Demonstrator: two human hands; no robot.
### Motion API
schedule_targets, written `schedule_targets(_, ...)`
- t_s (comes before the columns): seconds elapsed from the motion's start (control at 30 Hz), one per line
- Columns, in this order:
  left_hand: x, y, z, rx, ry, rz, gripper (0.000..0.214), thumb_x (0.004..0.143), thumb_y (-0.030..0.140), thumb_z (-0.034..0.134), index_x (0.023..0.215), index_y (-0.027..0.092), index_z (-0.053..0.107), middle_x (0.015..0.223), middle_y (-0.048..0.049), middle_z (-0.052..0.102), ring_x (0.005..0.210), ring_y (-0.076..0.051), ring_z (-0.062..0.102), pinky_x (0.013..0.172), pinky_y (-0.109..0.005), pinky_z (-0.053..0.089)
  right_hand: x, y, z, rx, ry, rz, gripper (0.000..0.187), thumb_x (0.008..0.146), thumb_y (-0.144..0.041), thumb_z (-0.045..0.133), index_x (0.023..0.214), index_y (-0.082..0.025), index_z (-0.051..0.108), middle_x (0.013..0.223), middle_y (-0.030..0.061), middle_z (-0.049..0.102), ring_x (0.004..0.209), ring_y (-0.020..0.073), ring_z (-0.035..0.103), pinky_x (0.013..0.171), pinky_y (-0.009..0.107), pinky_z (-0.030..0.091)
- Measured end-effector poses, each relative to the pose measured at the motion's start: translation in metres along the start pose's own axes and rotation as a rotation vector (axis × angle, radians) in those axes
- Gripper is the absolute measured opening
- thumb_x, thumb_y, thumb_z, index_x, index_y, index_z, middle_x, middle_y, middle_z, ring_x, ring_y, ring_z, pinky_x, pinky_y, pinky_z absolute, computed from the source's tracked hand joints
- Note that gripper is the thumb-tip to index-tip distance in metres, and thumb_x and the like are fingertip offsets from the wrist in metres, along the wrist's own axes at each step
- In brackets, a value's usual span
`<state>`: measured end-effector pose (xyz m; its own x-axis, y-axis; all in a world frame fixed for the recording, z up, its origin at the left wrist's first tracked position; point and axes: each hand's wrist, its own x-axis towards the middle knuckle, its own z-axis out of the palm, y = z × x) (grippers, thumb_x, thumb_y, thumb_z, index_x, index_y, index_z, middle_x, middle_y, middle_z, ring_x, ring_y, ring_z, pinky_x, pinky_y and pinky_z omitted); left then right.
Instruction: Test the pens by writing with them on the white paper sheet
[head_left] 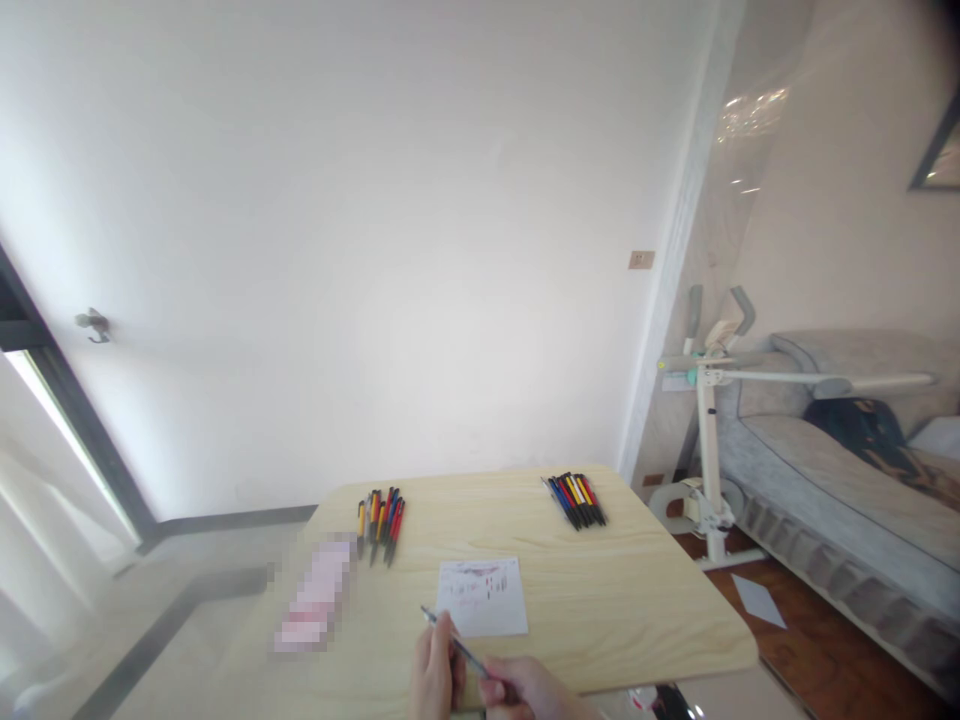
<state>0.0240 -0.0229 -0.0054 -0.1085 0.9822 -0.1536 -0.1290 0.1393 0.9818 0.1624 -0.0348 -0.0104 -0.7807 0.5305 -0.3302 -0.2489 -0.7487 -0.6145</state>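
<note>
Currently left hand (433, 672) and right hand (526, 690) clasp one pen (471, 657). Risk: a slip at the table (637, 600) edge could drop it.

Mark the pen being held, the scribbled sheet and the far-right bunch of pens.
pen (471, 657): head view, mid-barrel.
scribbled sheet (484, 605): head view, its centre.
far-right bunch of pens (576, 500): head view, middle of the barrels.

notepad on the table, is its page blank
No, the notepad bears red and dark scribbles across its upper part.
</note>
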Motion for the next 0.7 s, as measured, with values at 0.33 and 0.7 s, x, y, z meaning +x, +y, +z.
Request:
schedule_targets(0.33,0.002,-0.002,-0.001,0.048,0.042,0.009,0.055,0.059,0.073,0.046,0.047,0.02,0.042,0.033,0.0084,0.035,0.03,-0.007,0.033,0.031,-0.02,0.024,0.007,0.017,0.013,-0.287,0.407,-0.203,0.046,0.074,-0.055,0.049,0.049,-0.017,0.043,0.039,-0.0087,0.031,0.033,0.0038,0.024,0.038,0.021,0.012)
schedule_targets(0.7,0.001,0.003,-0.001,0.109,0.034,0.081,0.052,0.061,0.071,0.048,0.046,0.021,0.043,0.034,0.0061,0.038,0.032,-0.01,0.037,0.032,-0.023,0.028,0.01,0.022,0.011,-0.551,0.506,-0.313,0.063,0.06,-0.079,0.037,0.049,-0.018,0.045,0.041,-0.0063,0.034,0.038,0.0056,0.026,0.043,0.024,0.015)
